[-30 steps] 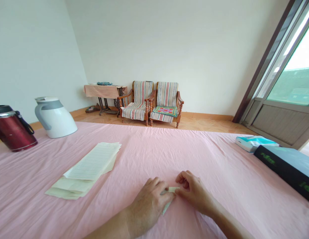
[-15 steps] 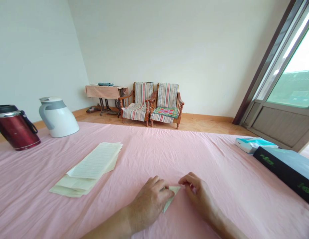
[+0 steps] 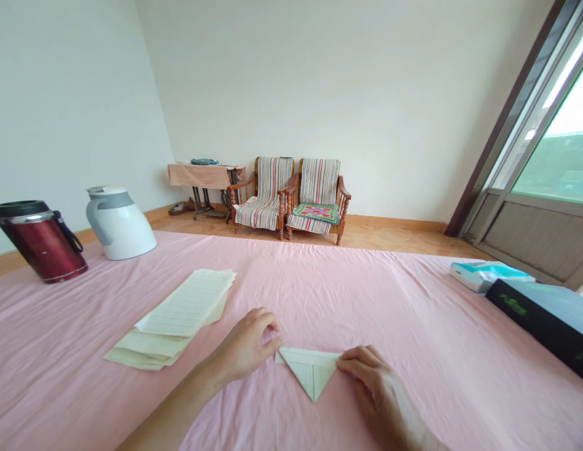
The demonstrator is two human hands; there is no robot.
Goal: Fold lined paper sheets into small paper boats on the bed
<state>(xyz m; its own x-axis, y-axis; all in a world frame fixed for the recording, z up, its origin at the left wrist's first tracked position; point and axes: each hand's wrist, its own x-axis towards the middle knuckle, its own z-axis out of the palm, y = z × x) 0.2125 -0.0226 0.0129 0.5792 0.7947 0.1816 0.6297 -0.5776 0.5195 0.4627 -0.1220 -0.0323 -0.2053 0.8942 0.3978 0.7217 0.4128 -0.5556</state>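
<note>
A small folded paper [image 3: 303, 371] lay on a wrinkled pink cloth [image 3: 389, 300], directly in front of the person, its shape a downward-pointing triangle with a flat strip along the far edge. Its tip pointed toward the person, and a line ran from the strip toward that tip. At its right corner, the right hand [image 3: 378, 382] held the folded paper, the fingers closed together on the edge. At its left corner was the left hand [image 3: 248, 341], palm turned inward, forefinger curled and thumb a little apart from it, with the thumb tip right by the corner (whether it pressed on the paper could not be told). To the left of the folded paper, and farther from the person, lay a loose stack of lined sheets [image 3: 185, 307]; farther left and beyond it stood a white jug [image 3: 124, 228] with a grey handle and a dark red flask [image 3: 47, 250]. Well to the right of the folded paper were a black-sided box [image 3: 521, 307] and a turquoise-and-white packet [image 3: 479, 275]. Far beyond it stood two wooden chairs with striped covers [image 3: 275, 178].
</note>
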